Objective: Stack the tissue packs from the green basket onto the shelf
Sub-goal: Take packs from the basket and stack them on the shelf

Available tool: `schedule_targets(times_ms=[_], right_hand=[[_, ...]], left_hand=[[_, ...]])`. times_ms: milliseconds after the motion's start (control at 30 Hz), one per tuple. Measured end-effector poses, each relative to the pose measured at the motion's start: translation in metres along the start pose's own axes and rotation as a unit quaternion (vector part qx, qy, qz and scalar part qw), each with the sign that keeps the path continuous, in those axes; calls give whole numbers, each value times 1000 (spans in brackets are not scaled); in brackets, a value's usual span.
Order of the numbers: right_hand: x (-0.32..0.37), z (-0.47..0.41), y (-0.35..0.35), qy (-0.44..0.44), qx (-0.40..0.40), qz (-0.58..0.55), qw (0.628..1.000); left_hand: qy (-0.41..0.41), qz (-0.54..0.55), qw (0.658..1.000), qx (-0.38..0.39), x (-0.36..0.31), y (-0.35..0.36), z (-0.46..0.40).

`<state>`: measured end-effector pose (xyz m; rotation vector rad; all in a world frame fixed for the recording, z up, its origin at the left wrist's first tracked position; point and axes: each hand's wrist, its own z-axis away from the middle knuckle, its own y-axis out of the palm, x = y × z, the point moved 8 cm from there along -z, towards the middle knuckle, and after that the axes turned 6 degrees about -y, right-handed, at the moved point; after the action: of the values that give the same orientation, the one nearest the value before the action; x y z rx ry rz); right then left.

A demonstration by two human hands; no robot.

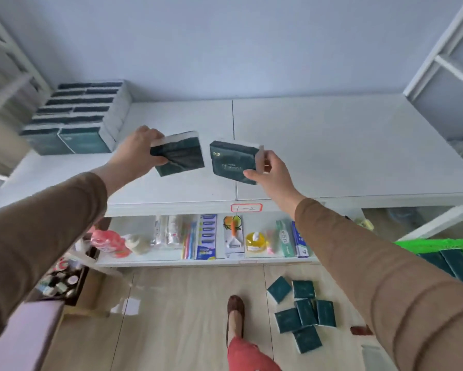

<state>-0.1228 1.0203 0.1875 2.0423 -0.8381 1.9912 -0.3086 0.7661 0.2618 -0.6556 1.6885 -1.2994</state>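
My left hand (138, 151) grips a dark green tissue pack (180, 155) above the white top shelf (332, 145). To its right, my right hand (271, 174) holds a second dark green tissue pack (231, 162). Both packs hang in the air over the middle of the shelf, a small gap apart. A tall stack of tissue packs (77, 116) stands at the shelf's back left corner. The green basket (444, 246) sits low at the right edge with more packs inside. Several loose tissue packs (302, 309) lie on the floor.
A lower shelf (198, 261) carries toothbrushes, toothpaste, a peeler and bottles. A cardboard box (72, 285) of small jars stands on the floor at left. My foot in a brown slipper (235, 306) is on the wood floor. White rack frames rise at both sides.
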Motion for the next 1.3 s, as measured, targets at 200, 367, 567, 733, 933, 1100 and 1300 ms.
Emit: schedule_targets(times_ms=[200,367,567,733,933,1100,1300], right_hand=[[-4,-114,56,-15,10,-22,1000],[-10,-204,92,-7,25,-11,1000],[-24,-292,140,-1,29,4,1000],[-31,-345,175,14,16,1,1000],[-44,-394,217,29,-7,6,1000],[-48,-412,238,39,-25,2,999],[-49,-425,254,35,-72,76,994]], left_hand=[[-15,-47,999,-17,56,-6,-104],[-25,-68,997,-32,93,-11,-184],[-11,-99,995,-29,129,-8,-281],[43,-124,991,-32,150,-4,-351],[53,-137,989,-1,193,11,-398],[67,-64,996,-13,214,14,-409],[104,-42,993,-31,220,15,-412]])
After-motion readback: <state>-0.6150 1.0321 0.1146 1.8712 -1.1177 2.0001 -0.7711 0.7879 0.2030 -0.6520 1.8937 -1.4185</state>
